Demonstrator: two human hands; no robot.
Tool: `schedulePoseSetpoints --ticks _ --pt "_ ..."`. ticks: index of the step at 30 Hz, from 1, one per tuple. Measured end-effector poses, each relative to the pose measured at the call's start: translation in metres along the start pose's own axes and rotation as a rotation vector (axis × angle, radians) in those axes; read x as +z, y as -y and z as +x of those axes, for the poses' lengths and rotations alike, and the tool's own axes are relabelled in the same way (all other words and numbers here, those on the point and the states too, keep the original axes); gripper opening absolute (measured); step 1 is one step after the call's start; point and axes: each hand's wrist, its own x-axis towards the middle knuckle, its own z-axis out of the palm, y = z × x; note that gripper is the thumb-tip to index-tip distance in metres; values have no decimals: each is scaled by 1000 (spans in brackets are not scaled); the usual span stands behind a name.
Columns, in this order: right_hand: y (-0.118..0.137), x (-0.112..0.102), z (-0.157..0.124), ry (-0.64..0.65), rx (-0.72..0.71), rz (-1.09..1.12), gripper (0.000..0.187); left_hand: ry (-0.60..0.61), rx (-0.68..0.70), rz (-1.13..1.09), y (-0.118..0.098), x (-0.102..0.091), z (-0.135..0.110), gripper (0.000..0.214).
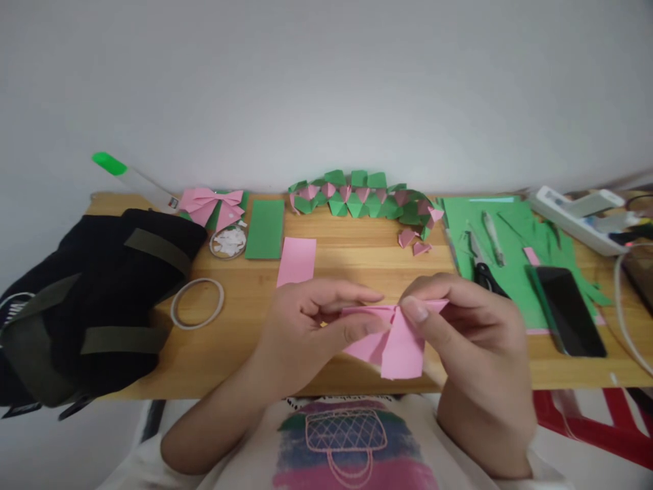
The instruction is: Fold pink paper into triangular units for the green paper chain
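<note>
Just above the table's front edge I hold a folded piece of pink paper (403, 350), gathered at its middle with flaps spreading down and out to the sides. My left hand (316, 333) pinches its left part between thumb and fingers. The thumb of my right hand (469, 333) presses on the paper near the gathered middle, with the fingers behind it. Part of the paper is hidden by my fingers. Beyond my left hand lies a flat pink paper rectangle (297, 258), and beside it a green paper stack (264, 229).
A pink paper bow (214, 206), a dish of white scraps (228, 241) and a tape roll (197, 303) are at left, by a black bag (102, 299). A green-pink paper chain (357, 194) lies at the back. Right are scissors (487, 275), a cutter (493, 238), a phone (568, 309) and a power strip (576, 221).
</note>
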Motion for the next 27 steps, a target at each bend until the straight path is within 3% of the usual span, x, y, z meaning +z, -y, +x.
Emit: schedulePoseSetpoints --ticks 3,19,27 --pt "-1 -5 2 64 -25 -21 11 61 -16 21 0 -1 2 3" --pt "-2 -8 2 155 -71 -48 12 1 103 248 -1 2 -3 29" --pt "-2 -9 3 176 -128 -133 12 76 34 189 -2 -1 1 22"
